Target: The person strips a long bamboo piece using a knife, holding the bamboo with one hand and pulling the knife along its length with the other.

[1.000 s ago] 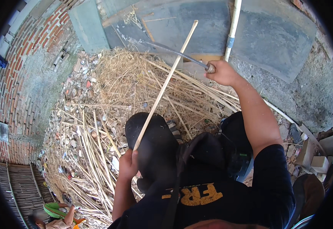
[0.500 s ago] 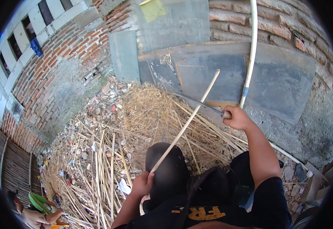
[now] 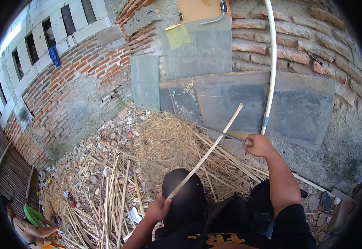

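My left hand is closed around the lower end of a long pale bamboo strip, which slants up to the right across my dark-clad knee. Out in front on the right, my right hand grips the wooden handle of a long-bladed knife. Its thin dark blade points left and crosses the strip in its upper part; whether the edge bites into it I cannot tell. Below and beyond the blade lies a heap of fine shavings.
Split bamboo strips lie piled over rubble at the left. A white pipe runs down the brick wall, in front of leaning grey boards. At the lower left another person works beside a bamboo fence.
The view has tilted up, so everything sits lower in the picture. The knife still crosses the upper part of the strip, and both hands keep their holds.
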A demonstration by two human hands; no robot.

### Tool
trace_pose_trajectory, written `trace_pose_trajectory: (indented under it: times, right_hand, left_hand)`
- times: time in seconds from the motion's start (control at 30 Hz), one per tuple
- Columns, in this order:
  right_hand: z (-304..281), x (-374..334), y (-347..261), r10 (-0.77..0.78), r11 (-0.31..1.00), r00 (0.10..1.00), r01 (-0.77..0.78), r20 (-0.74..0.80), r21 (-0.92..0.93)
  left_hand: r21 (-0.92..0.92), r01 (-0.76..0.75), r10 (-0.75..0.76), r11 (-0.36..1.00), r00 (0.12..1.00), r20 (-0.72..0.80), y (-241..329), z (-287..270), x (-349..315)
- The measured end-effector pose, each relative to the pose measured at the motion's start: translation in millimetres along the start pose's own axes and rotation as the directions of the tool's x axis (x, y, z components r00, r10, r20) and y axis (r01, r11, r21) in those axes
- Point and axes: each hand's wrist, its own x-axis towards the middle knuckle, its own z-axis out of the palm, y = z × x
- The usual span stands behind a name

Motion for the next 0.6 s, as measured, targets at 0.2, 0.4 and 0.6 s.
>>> trace_pose_trajectory:
  times: [0.2,0.4,0.6]
  right_hand:
    - [-8,-7,-9,0.040,0.998,0.998,-0.038,0.040,-0.041]
    - [-13,-8,-15,0.101,0.994,0.988,-0.094,0.115,-0.062]
    - [-9,-6,-11,0.076,0.997,0.989,-0.075,0.124,-0.016]
  left_hand:
    - [0.065,0.063,-0.067,0.996,0.996,0.066,4,-9,-3]
    - [0.023,0.012,-0.013,1.000,0.999,0.033,-1,-9,-6]
    - [0.076,0.053,-0.060,0.996,0.994,0.096,4,-14,-4]
